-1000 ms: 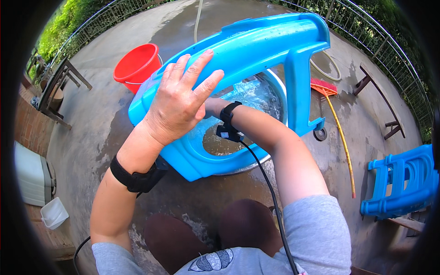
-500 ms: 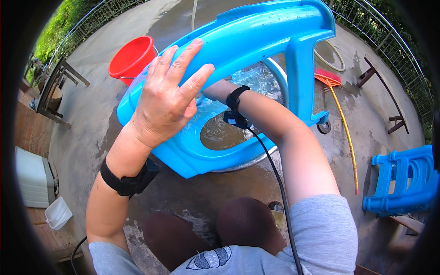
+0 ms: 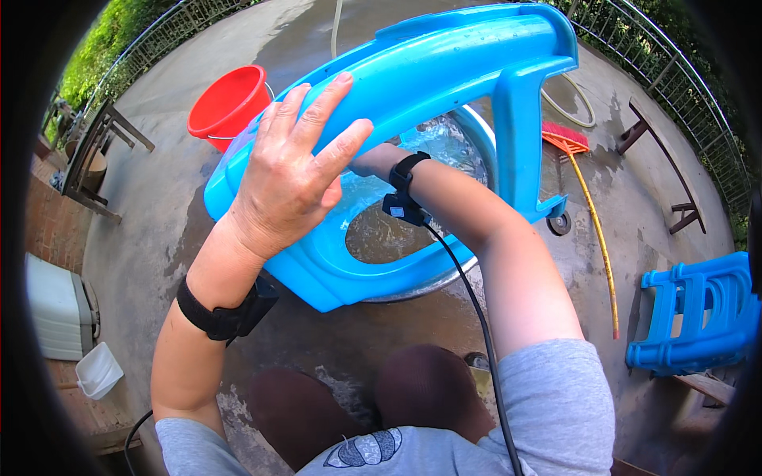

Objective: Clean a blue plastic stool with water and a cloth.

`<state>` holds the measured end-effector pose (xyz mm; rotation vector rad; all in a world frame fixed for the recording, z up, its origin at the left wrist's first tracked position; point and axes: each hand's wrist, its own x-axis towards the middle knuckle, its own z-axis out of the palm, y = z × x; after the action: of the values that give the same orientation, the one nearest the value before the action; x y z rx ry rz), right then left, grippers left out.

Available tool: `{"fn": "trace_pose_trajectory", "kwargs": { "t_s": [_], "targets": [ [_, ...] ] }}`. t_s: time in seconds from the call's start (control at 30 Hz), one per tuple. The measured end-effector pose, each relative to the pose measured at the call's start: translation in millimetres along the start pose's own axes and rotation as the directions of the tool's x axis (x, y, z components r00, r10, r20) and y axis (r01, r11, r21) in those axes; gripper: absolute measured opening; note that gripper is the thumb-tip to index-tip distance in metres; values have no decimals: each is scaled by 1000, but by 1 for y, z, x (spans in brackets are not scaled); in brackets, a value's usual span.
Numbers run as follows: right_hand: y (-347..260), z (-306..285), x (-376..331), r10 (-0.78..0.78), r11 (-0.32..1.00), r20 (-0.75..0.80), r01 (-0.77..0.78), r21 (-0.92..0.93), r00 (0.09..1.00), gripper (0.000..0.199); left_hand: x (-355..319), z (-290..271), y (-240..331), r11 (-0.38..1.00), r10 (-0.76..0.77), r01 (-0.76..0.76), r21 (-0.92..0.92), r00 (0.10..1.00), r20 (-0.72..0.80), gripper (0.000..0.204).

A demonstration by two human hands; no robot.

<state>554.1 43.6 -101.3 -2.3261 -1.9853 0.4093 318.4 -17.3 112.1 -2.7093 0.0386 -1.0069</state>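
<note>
A light-blue plastic chair (image 3: 444, 67) with a large opening lies tipped over a round metal basin (image 3: 486, 131) of water. My left hand (image 3: 290, 170) holds its left side, with the fingers spread over the curved outer face and the thumb toward the inner edge. My right hand (image 3: 377, 161) reaches inside the chair's frame, above the water. Its fingers are hidden behind the chair, so whatever it may hold does not show. Black straps with small boxes sit on both wrists, and a cable (image 3: 468, 289) runs along my right arm.
A red bucket (image 3: 228, 107) stands beyond my left hand. To the right lie a red broom (image 3: 591, 214) with a yellow handle, a hose (image 3: 583, 99) and a dark bench (image 3: 667, 170). Stacked blue chairs (image 3: 690, 317) stand at the right. A white scoop-like container (image 3: 99, 370) is at the lower left.
My right hand has drawn slightly back, so more of its back shows past the chair's edge. The chair has barely shifted, and my left hand keeps its place on it.
</note>
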Motion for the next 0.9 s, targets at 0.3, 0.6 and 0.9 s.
{"fn": "trace_pose_trajectory", "kwargs": {
  "t_s": [0.3, 0.6, 0.9],
  "targets": [
    [-10, 62, 6, 144, 919, 31, -122, -374, 989, 29, 1, -5, -2, 1000, 14, -14, 13, 1000, 0, 64],
    [19, -9, -20, 258, 953, 29, -250, -171, 966, 31, -13, -15, -12, 998, -18, 20, 54, 999, -30, 63],
    [-94, 37, -10, -307, 939, 280, 241, 246, 909, 27, -18, -7, -9, 998, -19, 20, 54, 1000, -23, 68]
  ]
}}
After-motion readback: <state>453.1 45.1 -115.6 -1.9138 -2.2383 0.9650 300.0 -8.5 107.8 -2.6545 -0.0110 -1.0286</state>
